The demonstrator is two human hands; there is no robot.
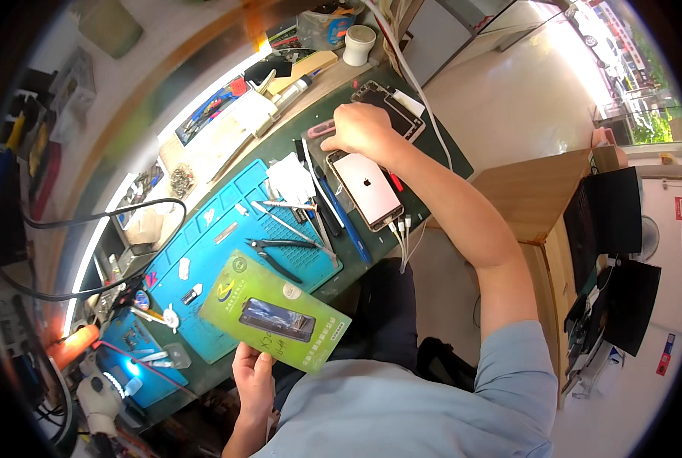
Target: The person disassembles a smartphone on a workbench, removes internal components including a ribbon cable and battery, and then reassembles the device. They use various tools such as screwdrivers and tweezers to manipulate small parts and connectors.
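My left hand (254, 375) pinches the lower edge of a flat green package (284, 347) between thumb and fingers. A dark phone is pictured on its front, with handwriting below. At the far side of the bench my right hand (361, 130) reaches out with fingers curled. Beside its fingertips is a pinkish-red slim object (320, 128); I cannot tell whether the hand grips it. Just below that hand lies a phone (367, 188) with a lit pale screen, white cables (403, 238) at its lower end. An opened phone frame (393, 111) lies to the right of the hand.
A blue repair mat (226, 221) carries black pliers (276, 256), tweezers (295, 229) and small parts. A blue pen-like tool (345, 221) lies left of the phone. Farther off stand a white jar (358, 46) and a tub (326, 29). Black cables (112, 217) arch over the left side.
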